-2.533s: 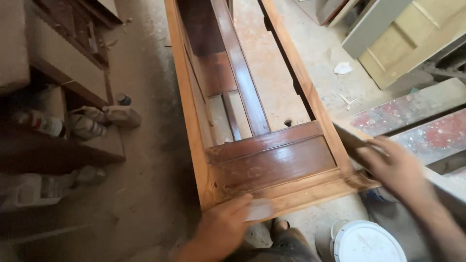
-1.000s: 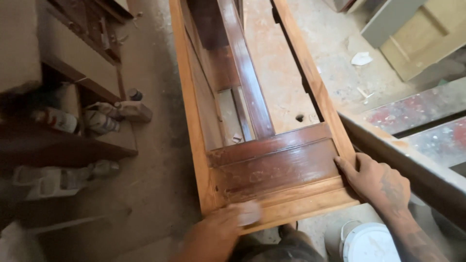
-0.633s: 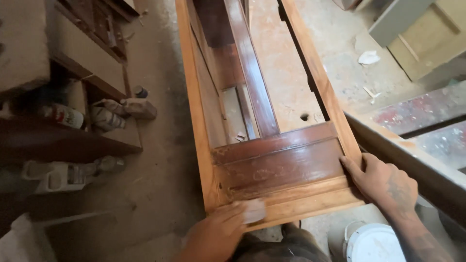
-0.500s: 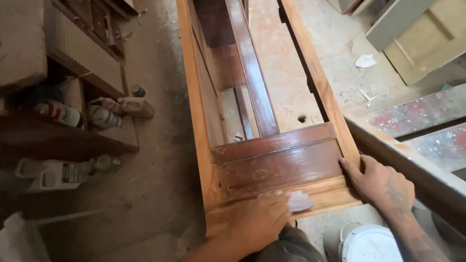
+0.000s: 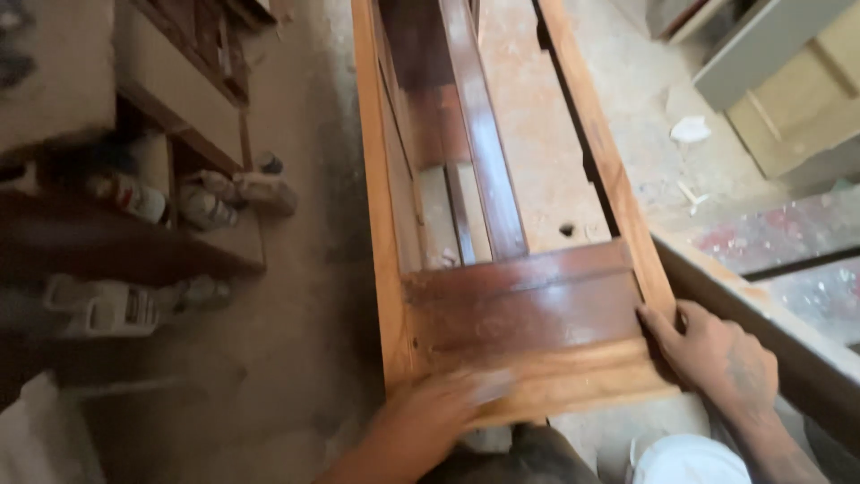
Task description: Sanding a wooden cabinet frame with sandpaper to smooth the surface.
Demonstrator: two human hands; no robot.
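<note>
A long wooden frame [image 5: 520,323] of reddish-brown and lighter boards stretches away from me over the dusty floor. My left hand [image 5: 439,417] presses a small pale pad [image 5: 491,387], probably sandpaper, on the light near rail of the frame; the hand is blurred by motion. My right hand [image 5: 717,354] lies flat against the frame's near right corner, fingers spread on the wood, holding nothing.
Dark wooden shelves [image 5: 134,242] at the left carry several bottles and cans [image 5: 202,202]. A white round lid or bucket [image 5: 685,462] stands by my right forearm. A plank [image 5: 761,305] runs along the right, with painted panels [image 5: 788,90] beyond.
My left hand has slid back to the left along the near rail with the pad, after a stroke to the right. My right hand has stayed at the corner.
</note>
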